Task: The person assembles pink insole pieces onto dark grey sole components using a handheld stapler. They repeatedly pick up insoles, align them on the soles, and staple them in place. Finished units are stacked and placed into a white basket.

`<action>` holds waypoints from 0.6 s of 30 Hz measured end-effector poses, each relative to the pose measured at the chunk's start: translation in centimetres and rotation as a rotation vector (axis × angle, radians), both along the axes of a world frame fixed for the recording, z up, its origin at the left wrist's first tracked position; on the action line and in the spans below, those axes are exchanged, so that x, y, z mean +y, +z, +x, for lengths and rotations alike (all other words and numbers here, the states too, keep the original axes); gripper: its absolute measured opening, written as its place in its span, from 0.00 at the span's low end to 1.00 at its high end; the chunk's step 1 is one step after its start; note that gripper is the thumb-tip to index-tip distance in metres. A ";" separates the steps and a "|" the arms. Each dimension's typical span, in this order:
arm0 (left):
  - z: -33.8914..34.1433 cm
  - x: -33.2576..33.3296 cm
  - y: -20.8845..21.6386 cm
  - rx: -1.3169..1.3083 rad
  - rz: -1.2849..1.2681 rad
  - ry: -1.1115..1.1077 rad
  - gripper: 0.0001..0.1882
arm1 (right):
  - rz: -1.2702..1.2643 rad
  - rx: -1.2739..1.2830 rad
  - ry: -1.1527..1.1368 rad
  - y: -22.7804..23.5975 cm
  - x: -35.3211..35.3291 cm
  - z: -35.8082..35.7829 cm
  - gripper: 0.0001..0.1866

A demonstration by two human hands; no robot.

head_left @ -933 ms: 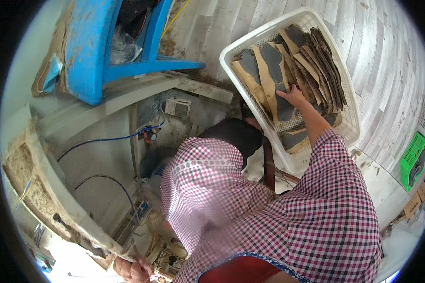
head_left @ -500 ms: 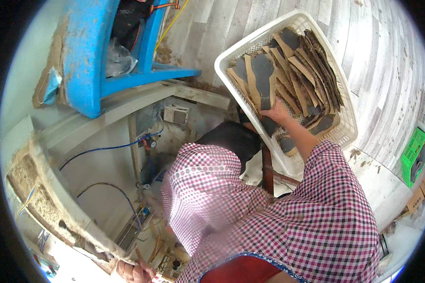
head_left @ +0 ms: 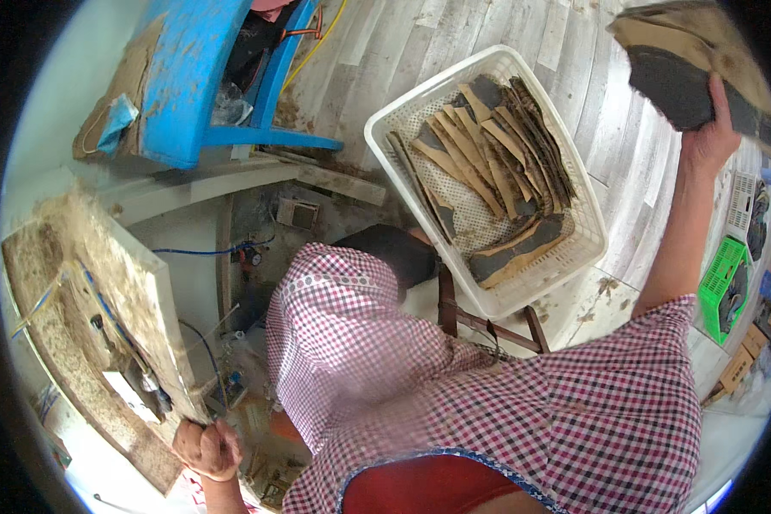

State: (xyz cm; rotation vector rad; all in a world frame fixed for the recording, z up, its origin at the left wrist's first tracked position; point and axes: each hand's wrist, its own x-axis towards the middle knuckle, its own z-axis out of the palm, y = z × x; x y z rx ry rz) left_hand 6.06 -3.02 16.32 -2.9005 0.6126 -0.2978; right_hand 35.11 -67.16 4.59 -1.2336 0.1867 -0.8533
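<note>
"How were the dark-and-tan pieces (head_left: 670, 84) best held?"

"Level and firmly, I judged; the right hand (head_left: 709, 141) was clamped on them, right of the white basket (head_left: 565, 261)."

"Their look?"

"Thin, flat, dark grey bordered with tan."

"The left hand (head_left: 206, 450)?"

"Curled at the desk (head_left: 60, 308), left of the basket; its hold I couldn't tell."

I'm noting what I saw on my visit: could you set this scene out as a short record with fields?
Right hand: raised, gripping tan-and-dark sheet material
Left hand: curled by the dusty board; grip unclear
White basket: tan-and-dark pieces inside
Far right: green crate
Upper left: blue frame
</note>
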 end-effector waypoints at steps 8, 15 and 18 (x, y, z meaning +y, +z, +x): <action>2.7 -2.1 0.3 -0.053 -0.077 -0.022 0.13 | 0.572 0.857 0.394 -32.5 2.7 -10.1 0.24; 1.6 -3.0 -0.1 -0.039 -0.091 -0.002 0.11 | 0.142 0.120 -0.020 -6.1 -8.2 -2.9 0.20; 2.0 -3.5 0.2 -0.061 -0.072 0.002 0.12 | 0.338 -0.009 -0.079 -5.7 -8.9 -3.4 0.19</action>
